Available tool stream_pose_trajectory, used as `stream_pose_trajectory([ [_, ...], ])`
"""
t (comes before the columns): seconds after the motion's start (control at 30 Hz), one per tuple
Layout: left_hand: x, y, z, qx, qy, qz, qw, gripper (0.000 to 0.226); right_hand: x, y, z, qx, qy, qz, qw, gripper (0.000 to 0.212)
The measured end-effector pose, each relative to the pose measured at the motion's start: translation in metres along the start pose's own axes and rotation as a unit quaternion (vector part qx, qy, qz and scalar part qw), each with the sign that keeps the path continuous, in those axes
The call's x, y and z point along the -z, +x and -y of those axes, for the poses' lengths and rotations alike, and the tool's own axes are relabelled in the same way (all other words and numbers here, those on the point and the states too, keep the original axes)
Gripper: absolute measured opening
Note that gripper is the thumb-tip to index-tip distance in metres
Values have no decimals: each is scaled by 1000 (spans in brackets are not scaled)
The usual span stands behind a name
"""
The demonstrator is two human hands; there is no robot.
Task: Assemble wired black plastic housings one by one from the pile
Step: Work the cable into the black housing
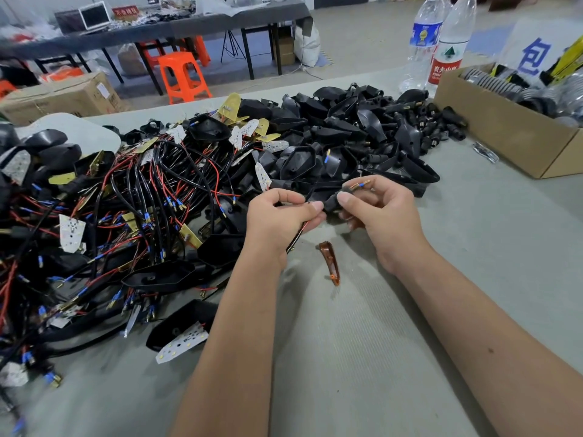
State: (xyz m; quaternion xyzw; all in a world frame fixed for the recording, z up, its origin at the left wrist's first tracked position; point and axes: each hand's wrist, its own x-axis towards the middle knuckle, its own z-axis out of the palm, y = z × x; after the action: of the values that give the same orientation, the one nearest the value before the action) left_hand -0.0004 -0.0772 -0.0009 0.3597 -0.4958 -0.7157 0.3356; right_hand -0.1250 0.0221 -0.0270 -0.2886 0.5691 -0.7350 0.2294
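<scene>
Two bare forearms are seen reaching over a grey-green table (362, 357) from the wearer's viewpoint. The left hand (277, 220) is curled, and a thin black and red wire (298, 235) is pinched between its thumb and forefinger; the wire is seen running down and out below those fingers. The right hand (383, 212) is also curled, and a small black plastic housing (331, 201) is gripped between its thumb and fingers, just beside the left fingertips, so that the two hands nearly touch. Wire ends (361, 185) tipped in blue and brass are seen poking out just above the right fingers.

Directly beyond the fingers, a large pile of black housings (347, 127) is spread across the table. To the left of the left fingers, a tangle of wired parts (151, 197) is heaped: black and red leads, blue connectors, and white and gold circuit boards. Just below the fingers, between the two wrists, a small amber lens piece (329, 261) is lying on the table. Well beyond the right fingers, a cardboard box (504, 134) of parts is placed, with two clear water bottles (441, 42) standing behind it.
</scene>
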Motion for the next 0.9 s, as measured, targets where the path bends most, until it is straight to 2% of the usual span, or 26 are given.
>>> stream_pose_trajectory([
  [0.13,3,2,-4,17,-19,32,999,29,2,3,1,-22,23,-18,999,5],
  [0.27,3,0,1,-5,37,18,999,29,1,4,2,-42,38,-25,998,28],
  [0.4,2,3,1,-2,42,36,999,19,2,4,2,-50,31,-38,998,29],
  [0.57,3,5,6,-54,108,51,991,28,1,4,1,-40,29,-34,998,27],
  [0.73,4,9,8,-67,103,35,992,25,3,4,3,-46,84,-57,994,28],
  [0.9,-1,6,11,-68,115,41,990,17,2,2,3,-19,35,-1,999,8],
])
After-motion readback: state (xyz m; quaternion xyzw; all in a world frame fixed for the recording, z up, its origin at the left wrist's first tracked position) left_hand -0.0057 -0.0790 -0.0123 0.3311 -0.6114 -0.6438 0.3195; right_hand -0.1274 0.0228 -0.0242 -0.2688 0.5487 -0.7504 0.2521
